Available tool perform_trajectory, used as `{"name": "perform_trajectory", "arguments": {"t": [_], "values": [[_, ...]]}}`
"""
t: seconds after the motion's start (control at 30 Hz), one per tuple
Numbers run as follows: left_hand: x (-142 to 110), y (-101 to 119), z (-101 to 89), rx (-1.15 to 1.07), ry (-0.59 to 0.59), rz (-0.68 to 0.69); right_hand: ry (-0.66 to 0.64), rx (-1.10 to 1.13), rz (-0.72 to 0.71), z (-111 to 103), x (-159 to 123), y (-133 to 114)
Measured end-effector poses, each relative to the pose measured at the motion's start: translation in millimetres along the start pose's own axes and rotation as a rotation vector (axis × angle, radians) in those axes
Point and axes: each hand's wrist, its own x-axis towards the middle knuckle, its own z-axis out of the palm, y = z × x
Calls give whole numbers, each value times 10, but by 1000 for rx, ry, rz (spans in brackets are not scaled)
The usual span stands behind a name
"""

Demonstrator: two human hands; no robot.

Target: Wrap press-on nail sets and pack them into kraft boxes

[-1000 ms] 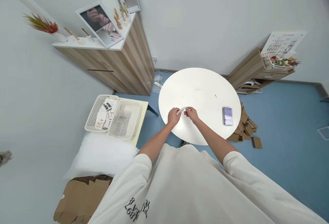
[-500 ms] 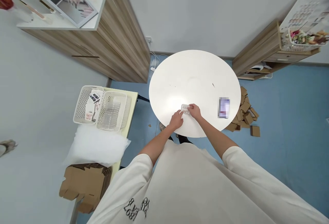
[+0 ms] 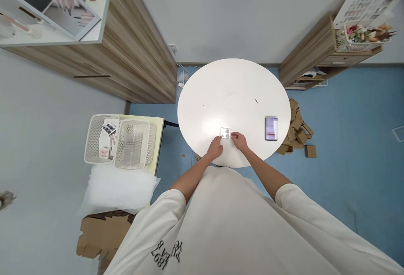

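Observation:
A small clear plastic case (image 3: 225, 133) is near the front of the round white table (image 3: 233, 85), with small dark and pale marks showing through it. My left hand (image 3: 215, 148) has its fingers closed at the case's lower left corner. On the other side, my right hand (image 3: 240, 141) pinches at the right edge. Fingertip detail is too small to make out fully. A phone-like object (image 3: 271, 128), blurred into blocks, lies on the table to the right of my right hand.
On the side table at left are a white basket of printed cards (image 3: 91, 140), a basket of stacked clear cases (image 3: 132, 149) and white wrapping sheets (image 3: 121, 186). Flattened cardboard (image 3: 101, 235) is nearer me. Small brown boxes (image 3: 296, 128) heap on the floor at right. Wooden cabinets (image 3: 139, 48) stand behind.
The case was tilted up between my hands, then turned to show its broad face; now it sits lower, between both hands. My view has tipped downward and shifted.

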Motion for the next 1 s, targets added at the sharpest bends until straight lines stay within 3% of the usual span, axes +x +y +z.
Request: {"name": "perform_trajectory", "arguments": {"t": [0.27,0.37,0.5,0.6,0.73,0.83,1.0], "values": [[170,-6,-174,-123,53,-36,-53,23,39,115,-105,-126],[243,-1,-247,-157,135,-131,20,-57,-17,127,-58,-200],[302,36,-264,-285,4,-320,35,-113,-117,151,11,-303],[348,62,-285,-325,-51,-246,-8,-108,-61,180,-6,-331],[368,47,-341,-280,52,-81,-68,-126,73,207,-78,-305],[339,-1,-314,-266,122,-152,-21,-180,27,213,-74,-295],[332,-52,-217,-401,17,-193,-87,-257,-105,276,9,-321]]}}
